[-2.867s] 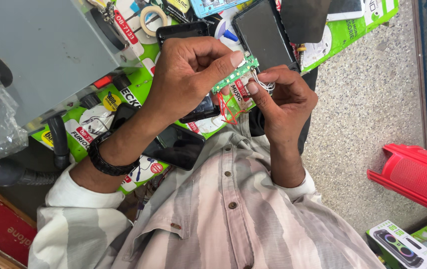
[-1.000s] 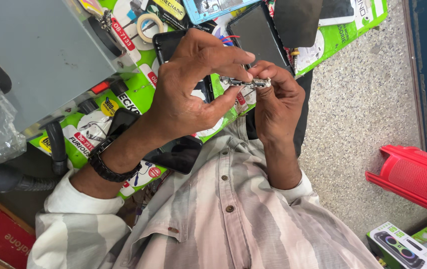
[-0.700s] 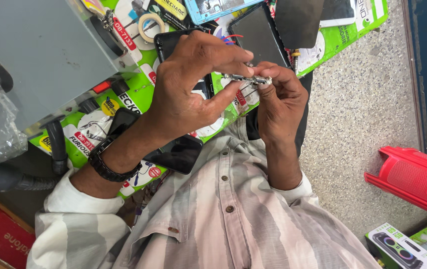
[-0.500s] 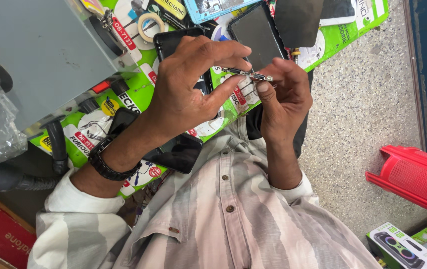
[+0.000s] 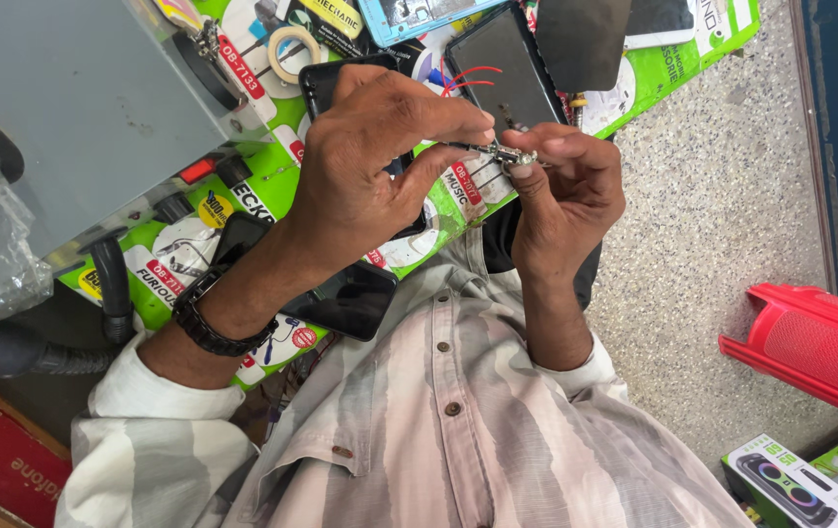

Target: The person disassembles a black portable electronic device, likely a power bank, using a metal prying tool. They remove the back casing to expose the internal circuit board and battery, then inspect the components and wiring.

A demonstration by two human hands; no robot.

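Both my hands pinch a small narrow circuit board [image 5: 505, 154], seen edge-on with metal parts showing. My left hand [image 5: 370, 156], with a black watch on its wrist, grips the board's left end with thumb and fingers. My right hand [image 5: 565, 191] holds the right end between thumb and forefinger. The hands hover above a green work mat [image 5: 272, 186] and my striped shirt.
A grey box-shaped machine [image 5: 67, 108] stands at the left. Several dark phones lie on the mat, one [image 5: 352, 301] under my left forearm, another with red wires [image 5: 502, 64] beyond the hands. A tape roll [image 5: 289, 51], a red plastic stool [image 5: 810, 347] and a speaker's box [image 5: 795, 484] are nearby.
The board has turned from showing its green face to edge-on. Both hands shifted slightly and the left fingers re-gripped it.
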